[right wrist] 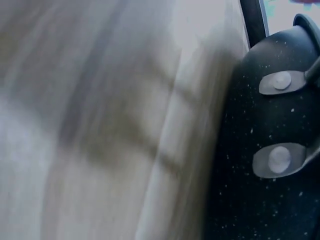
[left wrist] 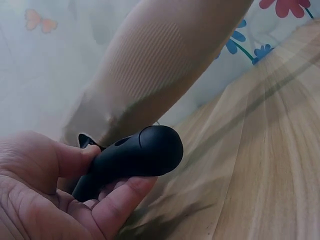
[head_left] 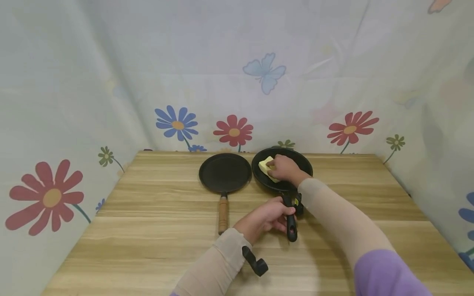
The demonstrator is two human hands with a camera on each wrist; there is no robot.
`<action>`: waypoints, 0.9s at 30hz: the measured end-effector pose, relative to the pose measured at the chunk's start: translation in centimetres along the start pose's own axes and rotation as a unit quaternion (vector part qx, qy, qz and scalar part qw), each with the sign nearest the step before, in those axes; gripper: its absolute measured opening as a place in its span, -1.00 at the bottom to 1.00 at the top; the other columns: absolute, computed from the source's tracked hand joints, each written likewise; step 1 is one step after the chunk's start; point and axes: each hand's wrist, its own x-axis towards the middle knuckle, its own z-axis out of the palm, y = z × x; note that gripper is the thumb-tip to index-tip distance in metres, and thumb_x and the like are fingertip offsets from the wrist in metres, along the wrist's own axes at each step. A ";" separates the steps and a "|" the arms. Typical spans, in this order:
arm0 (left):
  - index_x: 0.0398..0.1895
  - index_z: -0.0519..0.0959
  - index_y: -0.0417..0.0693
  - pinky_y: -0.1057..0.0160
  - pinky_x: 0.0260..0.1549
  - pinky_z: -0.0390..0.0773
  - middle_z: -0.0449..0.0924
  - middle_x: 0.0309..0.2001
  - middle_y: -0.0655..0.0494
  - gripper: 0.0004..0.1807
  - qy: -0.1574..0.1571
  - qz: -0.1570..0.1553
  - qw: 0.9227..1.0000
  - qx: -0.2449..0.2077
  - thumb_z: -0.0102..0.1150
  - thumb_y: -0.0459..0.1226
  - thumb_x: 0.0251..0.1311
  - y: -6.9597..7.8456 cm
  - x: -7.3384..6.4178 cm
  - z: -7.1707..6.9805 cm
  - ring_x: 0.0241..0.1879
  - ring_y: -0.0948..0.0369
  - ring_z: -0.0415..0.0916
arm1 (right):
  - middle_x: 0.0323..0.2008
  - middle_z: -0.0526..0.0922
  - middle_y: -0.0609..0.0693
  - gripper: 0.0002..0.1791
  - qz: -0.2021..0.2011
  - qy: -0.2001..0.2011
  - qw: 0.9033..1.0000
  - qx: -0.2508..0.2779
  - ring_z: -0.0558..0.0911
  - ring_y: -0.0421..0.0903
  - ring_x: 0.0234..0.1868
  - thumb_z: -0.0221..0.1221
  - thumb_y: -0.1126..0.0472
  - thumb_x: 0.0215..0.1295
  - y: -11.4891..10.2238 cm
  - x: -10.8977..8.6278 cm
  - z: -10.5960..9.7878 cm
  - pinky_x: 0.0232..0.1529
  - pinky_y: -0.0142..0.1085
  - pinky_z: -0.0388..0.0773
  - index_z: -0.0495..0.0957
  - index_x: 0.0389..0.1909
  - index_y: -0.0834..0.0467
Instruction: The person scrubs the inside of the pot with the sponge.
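Observation:
A black frying pan (head_left: 303, 158) sits toward the back of the table, its handle (head_left: 291, 230) pointing at me. My left hand (head_left: 269, 214) grips that handle; in the left wrist view the thumb and fingers wrap round the black handle (left wrist: 150, 150) behind its rounded end. Inside the pan, my right hand (head_left: 286, 167) pinches a pale yellow sponge (head_left: 265, 165) against the left part of the cooking surface. The right wrist view shows neither hand nor sponge, only a black speckled surface (right wrist: 270, 210) with two riveted metal tabs beside blurred wood.
Close left of the frying pan lies a flat black pan (head_left: 225, 172) with a wooden handle (head_left: 223, 216). Both stand on a wood-grain table (head_left: 155, 230). A flowered cloth backdrop (head_left: 207, 82) rises behind and at the sides. Black camera mounts (head_left: 255, 263) sit at both wrists.

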 end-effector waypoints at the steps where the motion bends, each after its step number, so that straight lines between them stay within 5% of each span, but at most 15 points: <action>1: -0.02 0.35 -0.12 0.07 -0.52 0.76 0.61 -0.41 -0.03 -0.81 0.000 0.000 1.000 -0.001 0.12 -0.37 0.41 0.0 0.0 -0.1 -0.56 0.10 0.62 | -0.12 0.61 0.17 -0.52 -0.011 -0.002 1.000 -0.005 0.56 0.07 -0.16 0.22 0.03 0.28 -0.1 -0.1 -0.1 -0.09 -0.02 0.61 0.65 0.19 0.12; 4: -0.04 0.35 -0.11 0.12 -0.56 0.75 0.62 -0.40 -0.03 -0.81 0.002 0.000 1.000 0.001 0.13 -0.36 0.41 0.1 -0.2 -0.2 -0.54 0.07 0.64 | -0.17 0.60 0.14 -0.54 -0.050 -0.008 0.999 -0.013 0.55 0.04 -0.22 0.25 0.04 0.28 -0.5 -0.5 -0.4 -0.19 -0.06 0.61 0.66 0.17 0.10; 11: -0.04 0.33 -0.14 -0.19 -0.27 0.74 0.60 -0.30 -0.10 -0.78 0.008 -0.004 0.999 -0.031 0.14 -0.40 0.38 -0.1 -0.2 0.2 -0.21 -0.31 0.69 | -0.27 0.54 0.02 -0.57 -0.151 -0.039 0.988 -0.009 0.43 -0.09 -0.35 0.30 0.07 0.29 -0.2 -2.3 -1.1 -0.36 -0.22 0.46 0.67 0.16 0.05; 18: -0.08 0.32 -0.15 -0.25 -0.24 0.70 0.57 -0.31 -0.07 -0.79 0.035 0.006 0.998 -0.051 0.13 -0.43 0.37 -0.5 -0.5 0.7 -0.35 -0.21 0.70 | -0.24 0.55 -0.05 -0.59 -0.239 -0.066 0.969 -0.014 0.47 -0.13 -0.26 0.32 0.12 0.29 0.8 -3.9 -2.0 -0.19 -0.23 0.53 0.67 0.16 0.01; 27: -0.08 0.40 -0.18 -0.12 -0.37 0.76 0.63 -0.32 -0.05 -0.83 0.065 0.007 0.998 -0.010 0.16 -0.42 0.37 0.1 -1.1 1.4 -0.27 -0.25 0.71 | -0.22 0.56 -0.05 -0.57 -0.283 -0.067 0.955 -0.050 0.51 -0.11 -0.22 0.40 0.22 0.23 3.9 -5.9 -3.5 -0.20 -0.20 0.57 0.69 0.14 -0.06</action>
